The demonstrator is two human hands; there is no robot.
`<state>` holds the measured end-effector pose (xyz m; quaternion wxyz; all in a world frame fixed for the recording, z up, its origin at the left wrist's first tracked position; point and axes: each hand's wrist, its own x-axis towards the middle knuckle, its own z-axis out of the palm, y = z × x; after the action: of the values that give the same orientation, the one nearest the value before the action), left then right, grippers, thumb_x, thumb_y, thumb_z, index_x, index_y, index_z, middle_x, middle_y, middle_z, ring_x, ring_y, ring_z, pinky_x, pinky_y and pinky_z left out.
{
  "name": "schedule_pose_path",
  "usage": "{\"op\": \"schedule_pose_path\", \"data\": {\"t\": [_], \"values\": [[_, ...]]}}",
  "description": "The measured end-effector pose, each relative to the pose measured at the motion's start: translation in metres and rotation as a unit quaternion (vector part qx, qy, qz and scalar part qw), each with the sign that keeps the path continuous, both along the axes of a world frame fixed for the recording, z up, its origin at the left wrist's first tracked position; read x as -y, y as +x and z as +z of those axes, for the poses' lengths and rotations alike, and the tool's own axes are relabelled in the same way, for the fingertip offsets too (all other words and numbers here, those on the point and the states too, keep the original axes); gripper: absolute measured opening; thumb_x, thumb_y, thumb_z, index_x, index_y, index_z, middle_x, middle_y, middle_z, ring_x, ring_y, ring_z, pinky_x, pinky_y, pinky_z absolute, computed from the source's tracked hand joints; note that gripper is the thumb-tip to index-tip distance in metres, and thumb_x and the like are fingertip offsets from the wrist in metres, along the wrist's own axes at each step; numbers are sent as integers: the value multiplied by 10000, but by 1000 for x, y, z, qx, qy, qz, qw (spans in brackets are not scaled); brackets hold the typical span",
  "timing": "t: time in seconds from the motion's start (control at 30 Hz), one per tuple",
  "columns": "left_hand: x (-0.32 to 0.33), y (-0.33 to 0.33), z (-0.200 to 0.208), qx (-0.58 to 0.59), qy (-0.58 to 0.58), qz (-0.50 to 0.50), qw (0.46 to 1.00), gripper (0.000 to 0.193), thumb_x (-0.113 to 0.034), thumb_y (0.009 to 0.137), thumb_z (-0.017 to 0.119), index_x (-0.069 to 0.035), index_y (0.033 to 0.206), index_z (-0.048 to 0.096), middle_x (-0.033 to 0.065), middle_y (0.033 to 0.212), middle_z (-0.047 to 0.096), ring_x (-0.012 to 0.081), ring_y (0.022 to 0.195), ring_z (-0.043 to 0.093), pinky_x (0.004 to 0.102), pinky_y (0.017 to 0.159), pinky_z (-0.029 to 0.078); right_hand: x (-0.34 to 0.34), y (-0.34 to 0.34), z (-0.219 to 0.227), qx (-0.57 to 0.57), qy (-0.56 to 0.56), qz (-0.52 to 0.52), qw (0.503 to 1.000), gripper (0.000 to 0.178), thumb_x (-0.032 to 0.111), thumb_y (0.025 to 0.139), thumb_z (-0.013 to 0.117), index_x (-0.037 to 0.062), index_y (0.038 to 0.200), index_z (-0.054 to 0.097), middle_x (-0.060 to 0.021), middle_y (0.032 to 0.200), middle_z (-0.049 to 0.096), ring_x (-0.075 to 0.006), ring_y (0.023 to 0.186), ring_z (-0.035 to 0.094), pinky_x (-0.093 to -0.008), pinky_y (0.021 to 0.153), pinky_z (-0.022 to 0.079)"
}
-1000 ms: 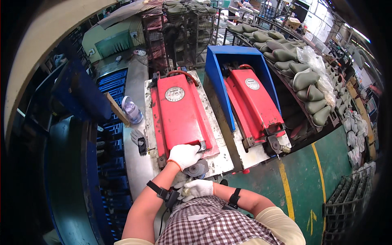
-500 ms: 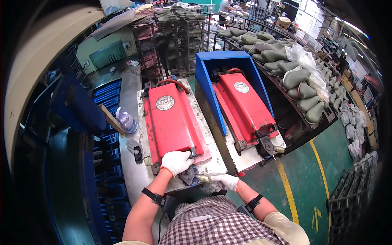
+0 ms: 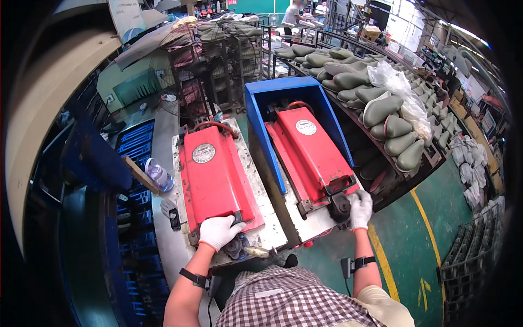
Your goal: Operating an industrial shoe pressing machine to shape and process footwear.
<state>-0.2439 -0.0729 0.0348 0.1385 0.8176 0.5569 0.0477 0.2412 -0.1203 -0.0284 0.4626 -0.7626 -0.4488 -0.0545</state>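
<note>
My left hand, in a white knit glove, is closed round the black handle at the front of the left red machine cover. Below it sits a round grey hub with a worn, pale lever grip sticking out to the right. My right hand, gloved too, is at the front corner of the right red machine cover, beside its dark round hub. Its fingers are curled where that hub's lever grip sits, and they hide the grip. Both covers are down.
A blue metal hood surrounds the right machine. Farther right, a rack holds green shoe-shaped forms and clear plastic. On the left bench are a water bottle and a grey glove. A person stands far back.
My right hand has let go of the left machine's lever grip and moved right to the other machine's lever. My left hand stays on the left cover's handle. The view has shifted slightly.
</note>
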Motion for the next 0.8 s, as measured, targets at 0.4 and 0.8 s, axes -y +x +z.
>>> {"op": "schedule_pose_path", "data": {"t": [0.4,0.8], "values": [[6,15,-7,7,84,51,995,512,-607,884,691,-108,769,712,139,693,699,334,649,710,469,609,554,-14,52,-34,91,-306,-46,946,412,462,1000,542,157,1121,791,-193,1037,764,-409,1014,717,-479,949,552],[7,26,-10,16,144,91,985,493,-581,793,773,-123,658,650,116,617,654,317,576,679,444,547,526,-15,43,-29,83,-291,-85,949,358,439,961,596,153,1012,805,-203,964,757,-407,931,728,-494,878,576]]}}
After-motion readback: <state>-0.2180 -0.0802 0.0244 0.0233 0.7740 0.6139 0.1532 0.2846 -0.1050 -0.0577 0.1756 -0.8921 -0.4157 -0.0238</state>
